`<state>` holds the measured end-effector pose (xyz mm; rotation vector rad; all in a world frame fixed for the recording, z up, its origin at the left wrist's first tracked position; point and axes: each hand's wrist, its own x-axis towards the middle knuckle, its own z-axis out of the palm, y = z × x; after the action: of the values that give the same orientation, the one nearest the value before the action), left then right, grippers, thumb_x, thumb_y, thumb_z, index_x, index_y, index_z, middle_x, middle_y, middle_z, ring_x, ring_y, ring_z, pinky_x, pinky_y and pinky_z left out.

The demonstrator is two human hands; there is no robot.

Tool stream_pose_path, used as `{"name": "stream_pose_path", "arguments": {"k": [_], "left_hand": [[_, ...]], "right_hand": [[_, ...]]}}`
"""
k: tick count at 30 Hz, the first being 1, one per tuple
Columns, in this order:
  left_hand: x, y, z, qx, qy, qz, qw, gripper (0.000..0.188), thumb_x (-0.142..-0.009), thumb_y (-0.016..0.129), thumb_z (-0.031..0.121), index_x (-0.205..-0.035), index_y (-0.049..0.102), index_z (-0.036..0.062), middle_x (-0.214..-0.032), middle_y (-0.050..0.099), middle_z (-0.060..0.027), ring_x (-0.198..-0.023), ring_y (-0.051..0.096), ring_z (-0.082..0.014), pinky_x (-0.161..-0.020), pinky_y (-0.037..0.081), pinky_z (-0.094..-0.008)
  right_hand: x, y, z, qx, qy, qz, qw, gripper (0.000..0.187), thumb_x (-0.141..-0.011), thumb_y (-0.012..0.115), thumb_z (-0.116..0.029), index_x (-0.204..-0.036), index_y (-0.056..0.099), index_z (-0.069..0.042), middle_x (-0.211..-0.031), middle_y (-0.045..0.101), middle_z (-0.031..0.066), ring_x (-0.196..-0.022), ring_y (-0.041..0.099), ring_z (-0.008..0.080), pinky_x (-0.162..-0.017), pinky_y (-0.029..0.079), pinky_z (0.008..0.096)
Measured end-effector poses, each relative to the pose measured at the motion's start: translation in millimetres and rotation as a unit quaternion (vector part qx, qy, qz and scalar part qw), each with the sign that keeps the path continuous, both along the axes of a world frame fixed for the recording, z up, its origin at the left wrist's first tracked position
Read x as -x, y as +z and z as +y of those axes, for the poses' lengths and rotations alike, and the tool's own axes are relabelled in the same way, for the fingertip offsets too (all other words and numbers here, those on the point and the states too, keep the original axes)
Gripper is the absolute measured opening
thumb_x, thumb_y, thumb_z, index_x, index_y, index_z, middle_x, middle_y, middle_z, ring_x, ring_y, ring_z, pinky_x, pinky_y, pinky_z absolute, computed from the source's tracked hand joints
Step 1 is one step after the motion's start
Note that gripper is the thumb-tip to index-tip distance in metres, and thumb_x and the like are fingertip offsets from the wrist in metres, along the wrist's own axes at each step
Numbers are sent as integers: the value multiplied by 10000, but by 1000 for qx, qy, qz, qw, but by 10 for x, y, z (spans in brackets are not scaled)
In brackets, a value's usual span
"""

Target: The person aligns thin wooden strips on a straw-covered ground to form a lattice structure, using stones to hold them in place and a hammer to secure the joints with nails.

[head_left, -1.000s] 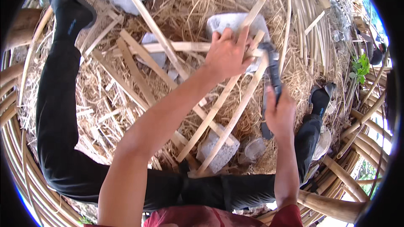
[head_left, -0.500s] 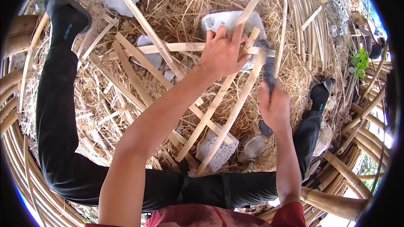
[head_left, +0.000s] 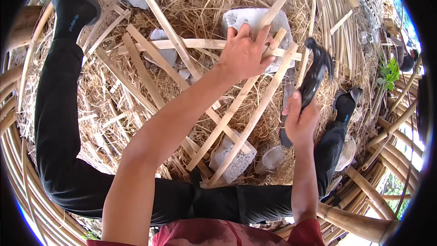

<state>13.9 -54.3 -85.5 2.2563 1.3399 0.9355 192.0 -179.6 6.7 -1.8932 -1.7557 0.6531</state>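
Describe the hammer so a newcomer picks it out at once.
Start at the person's black-trousered right leg. Left of it in the picture, the right hand grips the hammer. Its black, curved-claw head sets it apart from the pale strips.

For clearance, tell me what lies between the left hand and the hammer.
Head view: between the left hand and hammer lie ends of a crosswise strip and slanted strips, part of a grey block, a narrow strip and straw.

Leafy green plant (head_left: 389,71); translucent cup (head_left: 273,157); dry straw (head_left: 200,5)
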Motion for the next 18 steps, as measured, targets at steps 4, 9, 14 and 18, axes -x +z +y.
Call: {"name": "stream_pose_path", "arguments": {"k": [4, 9, 14, 18], "left_hand": [[-28, 23, 13, 8, 10, 14, 1000, 663, -812, 830, 373, -1360, 558, 116, -927, 748, -3, -946, 595, -264, -826, 401, -500], [-2, -9, 26, 14, 1, 7, 1000, 614, -824, 811, 385, -1339, 570, 156, -906, 749, -22, -930, 597, -268, -837, 397, -501], [-51, 6, 5, 3, 11, 63, 998, 633, -823, 800, 394, -1359, 568, 151, -917, 746, 2, -969, 586, -253, -811, 391, -497], [22, 7, 19, 2, 10, 16, 1000, 661, -826, 811, 409, -1376, 559, 144, -1025, 774, 50, -997, 580, -265, -855, 403, -514]], "right_hand": [[-138, -58, 83, 65, 35, -126, 989, 264, -1051, 566, -226, -1021, 592, 35, -634, 633, 146, -552, 676, 301, -532, 519, 459], [-83, -102, 49, -10, -4, -11, 1000, 288, -1045, 583, -233, -1000, 591, 52, -621, 649, 155, -530, 668, 335, -546, 532, 452], [-145, -79, 25, 52, 31, -54, 997, 290, -1048, 579, -241, -1015, 599, 46, -667, 679, 174, -584, 707, 346, -564, 549, 448], [-142, -138, 150, 142, 48, -114, 982, 305, -1060, 575, -251, -995, 596, 46, -681, 696, 165, -597, 719, 294, -566, 554, 418]]}}
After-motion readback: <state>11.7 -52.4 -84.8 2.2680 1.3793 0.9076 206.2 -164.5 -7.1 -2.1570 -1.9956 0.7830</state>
